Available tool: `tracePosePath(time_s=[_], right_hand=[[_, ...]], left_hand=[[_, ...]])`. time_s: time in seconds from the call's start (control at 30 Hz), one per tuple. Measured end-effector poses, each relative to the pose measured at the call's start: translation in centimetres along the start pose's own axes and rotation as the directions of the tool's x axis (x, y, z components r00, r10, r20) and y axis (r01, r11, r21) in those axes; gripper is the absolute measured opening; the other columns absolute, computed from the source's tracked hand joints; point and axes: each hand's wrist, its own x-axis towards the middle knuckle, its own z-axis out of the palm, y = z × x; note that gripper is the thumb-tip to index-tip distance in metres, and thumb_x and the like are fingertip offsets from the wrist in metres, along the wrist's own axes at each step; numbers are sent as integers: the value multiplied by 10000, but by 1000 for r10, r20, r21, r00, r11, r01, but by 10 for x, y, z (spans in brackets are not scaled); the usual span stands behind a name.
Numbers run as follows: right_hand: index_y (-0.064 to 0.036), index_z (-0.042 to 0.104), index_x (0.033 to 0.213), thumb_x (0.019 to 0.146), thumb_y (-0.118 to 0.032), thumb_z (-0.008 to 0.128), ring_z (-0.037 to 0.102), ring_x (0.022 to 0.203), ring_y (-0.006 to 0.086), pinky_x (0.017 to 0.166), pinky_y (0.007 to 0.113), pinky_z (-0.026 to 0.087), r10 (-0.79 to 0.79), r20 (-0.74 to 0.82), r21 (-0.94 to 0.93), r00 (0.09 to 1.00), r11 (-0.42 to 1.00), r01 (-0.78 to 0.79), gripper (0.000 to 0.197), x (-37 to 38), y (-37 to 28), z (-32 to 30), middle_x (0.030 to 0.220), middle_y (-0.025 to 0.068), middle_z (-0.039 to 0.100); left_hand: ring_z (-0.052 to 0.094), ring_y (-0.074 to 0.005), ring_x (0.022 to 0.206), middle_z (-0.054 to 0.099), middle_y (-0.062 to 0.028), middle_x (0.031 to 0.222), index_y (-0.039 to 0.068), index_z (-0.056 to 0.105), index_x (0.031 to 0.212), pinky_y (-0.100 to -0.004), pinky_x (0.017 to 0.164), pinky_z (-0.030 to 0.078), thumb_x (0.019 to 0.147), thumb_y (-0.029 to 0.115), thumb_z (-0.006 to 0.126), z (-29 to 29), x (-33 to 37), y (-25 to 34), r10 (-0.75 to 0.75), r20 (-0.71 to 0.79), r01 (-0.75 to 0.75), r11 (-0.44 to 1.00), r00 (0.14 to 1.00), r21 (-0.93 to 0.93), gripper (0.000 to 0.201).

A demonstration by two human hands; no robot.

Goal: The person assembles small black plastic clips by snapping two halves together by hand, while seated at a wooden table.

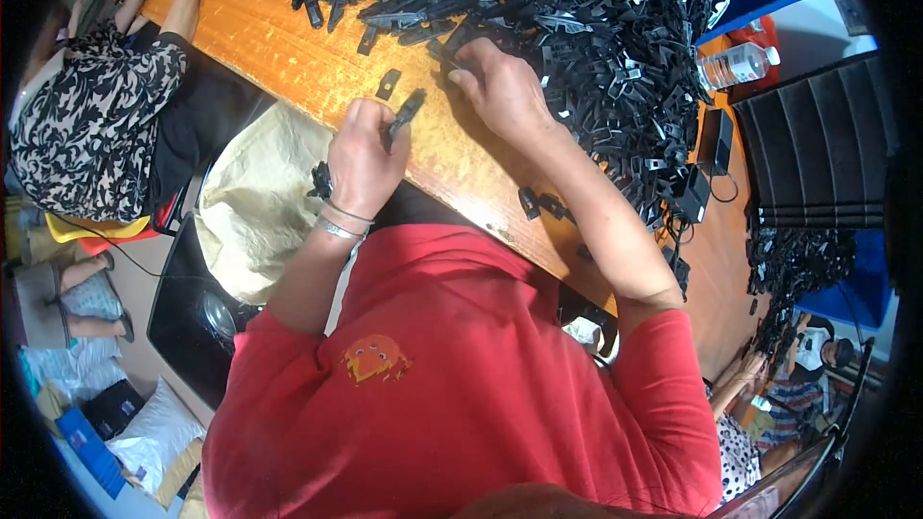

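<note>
Black plastic parts (615, 48): they make one big heap over the far side of the brown table (279, 29). They look light and stiff, with smooth sides that may slip a bit. Thin bits could snap if bent hard. The thick middle looks like the best place to pinch one.
Red shirt (481, 356): it is on the person, with an orange and yellow picture (373, 358) on the chest.
Pale cloth (255, 202): it sits, soft and baggy, near the left arm, below the table edge.
Right hand (505, 91): it is at the near edge of the heap, with its fingers bent. The tips are by a dark piece, but I cannot tell if they pinch it.
Left hand (370, 159): it is closed on one part, over the near edge of the table. A small dark bunch (320, 180) shows beside the wrist.
Clear bottle (735, 67): it lies on its side to the right of the heap, with a white cap. Its label is too small to read.
Held part (409, 111): it is long, black and thin, and sticks up from the left thumb and fingers.
Loose part (388, 84): it lies on the table just past the left hand.
</note>
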Motion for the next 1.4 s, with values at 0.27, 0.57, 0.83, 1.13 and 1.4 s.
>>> tracePosePath(time_s=[0.27,0.57,0.83,1.13,1.4], right_hand=[[-23,774,1124,987,-223,773,758,814,392,748,458,574,74,262,101,962,989,-104,242,-36,-3,-19,889,206,769],[-69,771,1162,1008,-194,730,731,980,422,831,495,598,-92,127,-55,988,993,100,202,-76,-1,4,1055,198,739],[-86,766,1179,977,-179,763,730,974,413,810,493,607,-178,119,-75,977,979,188,222,-85,1,0,1072,168,721],[-88,775,1156,909,-162,837,742,937,373,756,462,613,-210,17,-8,978,978,210,265,-79,-20,11,1117,134,709],[-101,820,1072,858,-179,879,726,873,343,724,463,583,-182,-57,9,982,983,183,235,-71,-13,23,996,112,672]], left_hand=[[704,-373,833,677,-123,947,91,667,1163,-470,712,567,961,62,722,-6,0,10,25,199,-18,999,980,-33,212],[645,-366,1176,659,-136,1254,108,752,1170,-442,964,557,869,-72,657,-16,39,4,381,386,-450,887,840,103,363],[629,-367,1160,665,-139,1206,45,728,1073,-459,978,532,776,4,827,-25,27,5,220,470,-294,952,855,89,315],[665,-367,1016,680,-142,1022,22,734,1058,-441,883,536,810,17,854,-25,14,-20,195,283,-201,979,939,-8,275],[659,-364,951,668,-132,978,17,735,998,-440,831,530,794,13,860,-23,14,-23,205,272,-199,979,940,-52,239]])
